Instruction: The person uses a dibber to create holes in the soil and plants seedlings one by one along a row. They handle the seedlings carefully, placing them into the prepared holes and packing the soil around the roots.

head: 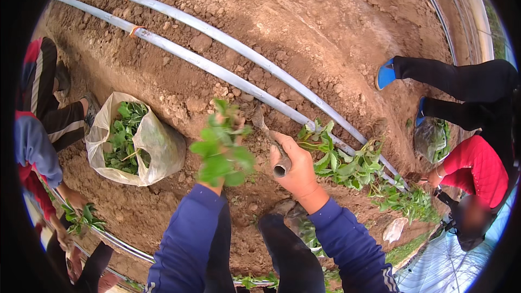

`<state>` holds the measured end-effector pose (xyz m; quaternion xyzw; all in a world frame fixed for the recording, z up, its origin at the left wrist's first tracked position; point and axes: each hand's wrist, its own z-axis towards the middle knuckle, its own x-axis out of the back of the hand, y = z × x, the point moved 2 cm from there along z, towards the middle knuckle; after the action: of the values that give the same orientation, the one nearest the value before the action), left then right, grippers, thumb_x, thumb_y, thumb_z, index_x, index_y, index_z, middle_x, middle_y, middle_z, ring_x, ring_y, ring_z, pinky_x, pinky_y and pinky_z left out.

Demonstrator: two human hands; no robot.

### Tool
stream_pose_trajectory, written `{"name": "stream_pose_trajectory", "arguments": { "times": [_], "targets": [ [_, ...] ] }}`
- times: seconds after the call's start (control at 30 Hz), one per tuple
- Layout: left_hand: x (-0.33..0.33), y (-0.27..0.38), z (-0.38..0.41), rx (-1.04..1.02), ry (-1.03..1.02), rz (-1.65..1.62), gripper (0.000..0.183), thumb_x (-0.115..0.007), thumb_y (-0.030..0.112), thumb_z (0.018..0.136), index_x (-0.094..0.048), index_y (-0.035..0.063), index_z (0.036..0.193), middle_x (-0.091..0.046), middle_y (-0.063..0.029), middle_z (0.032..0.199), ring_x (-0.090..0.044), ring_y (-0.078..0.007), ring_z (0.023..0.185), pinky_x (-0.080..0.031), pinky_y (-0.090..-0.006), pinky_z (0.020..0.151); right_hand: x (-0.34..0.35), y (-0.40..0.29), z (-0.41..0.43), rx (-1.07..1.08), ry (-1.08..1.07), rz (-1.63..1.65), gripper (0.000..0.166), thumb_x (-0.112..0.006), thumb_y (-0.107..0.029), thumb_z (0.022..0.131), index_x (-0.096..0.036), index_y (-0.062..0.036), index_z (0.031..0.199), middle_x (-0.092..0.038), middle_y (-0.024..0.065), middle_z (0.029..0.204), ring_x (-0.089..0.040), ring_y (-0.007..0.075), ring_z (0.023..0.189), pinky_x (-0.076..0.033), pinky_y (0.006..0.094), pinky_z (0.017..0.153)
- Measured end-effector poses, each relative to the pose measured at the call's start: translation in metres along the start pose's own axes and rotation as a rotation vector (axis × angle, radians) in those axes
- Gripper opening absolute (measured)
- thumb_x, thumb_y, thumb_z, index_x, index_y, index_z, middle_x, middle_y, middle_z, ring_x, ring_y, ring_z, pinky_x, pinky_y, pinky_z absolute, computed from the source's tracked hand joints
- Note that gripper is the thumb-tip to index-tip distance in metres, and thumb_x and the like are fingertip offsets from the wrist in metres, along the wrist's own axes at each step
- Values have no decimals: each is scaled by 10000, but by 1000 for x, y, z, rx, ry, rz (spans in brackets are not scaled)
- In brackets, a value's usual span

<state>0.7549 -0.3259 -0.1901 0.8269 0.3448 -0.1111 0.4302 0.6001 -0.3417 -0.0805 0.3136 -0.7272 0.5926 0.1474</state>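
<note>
My left hand [240, 126] is shut on a leafy seedling [217, 160], probably a strawberry plant; its blurred leaves cover most of the hand. My right hand [296, 167] grips a metal hand digging tool [263, 126] by its hollow socket end, which faces me. The tool's far end meets the loose soil [244, 98] beside the nearer grey drip pipe [211, 68], close to my left fingers. To the right of my right hand, planted or laid seedlings [346, 167] line the pipes, some leaves lying over them.
A plastic sack of seedlings [163, 150] stands at left; another bag [305, 228] is by my leg. A second pipe [244, 51] runs parallel. People work at left [36, 130] and right [476, 167], the right one near another bag [429, 142].
</note>
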Motion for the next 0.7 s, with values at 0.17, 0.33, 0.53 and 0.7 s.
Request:
{"name": "stream_pose_trajectory", "arguments": {
  "times": [0.17, 0.33, 0.53, 0.7],
  "targets": [
    [12, 16, 4, -452, 188, 554, 188, -667, 76, 800, -481, 80, 830, -574, -100, 967, -551, -211, 962, -447, -371, 877, 1, -11, 2, 1, -1, 139, 266, -568, -24, 834, -578, 9, 1098, -641, 171, 933, -648, 197, 819, -499, 290, 707],
    [5, 12, 9, -424, 84, 561, 177, -654, 47, 799, -479, 55, 823, -575, -97, 997, -551, -200, 959, -423, -354, 904, -15, 3, 32, -116, -67, -20, 249, -582, -60, 823, -581, 2, 1064, -639, 187, 900, -663, 290, 794, -510, 327, 682],
    [8, -16, 21, 56, -72, -300, 102, -553, 75, 876, -541, 39, 971, -548, -62, 971, -536, -162, 879, -469, -317, 814, 4, 13, -1, -55, -24, 23, 282, -587, -56, 815, -573, -18, 1094, -641, 172, 886, -655, 262, 786, -501, 311, 685],
    [-5, -16, 10, -213, -14, 575, 171, -552, 105, 878, -560, 33, 1033, -564, -46, 972, -581, -123, 770, -501, -237, 621, 11, 11, -14, -26, 8, 127, 265, -571, -16, 837, -571, 37, 1097, -641, 166, 985, -644, 201, 865, -490, 280, 749]
  ]
}}
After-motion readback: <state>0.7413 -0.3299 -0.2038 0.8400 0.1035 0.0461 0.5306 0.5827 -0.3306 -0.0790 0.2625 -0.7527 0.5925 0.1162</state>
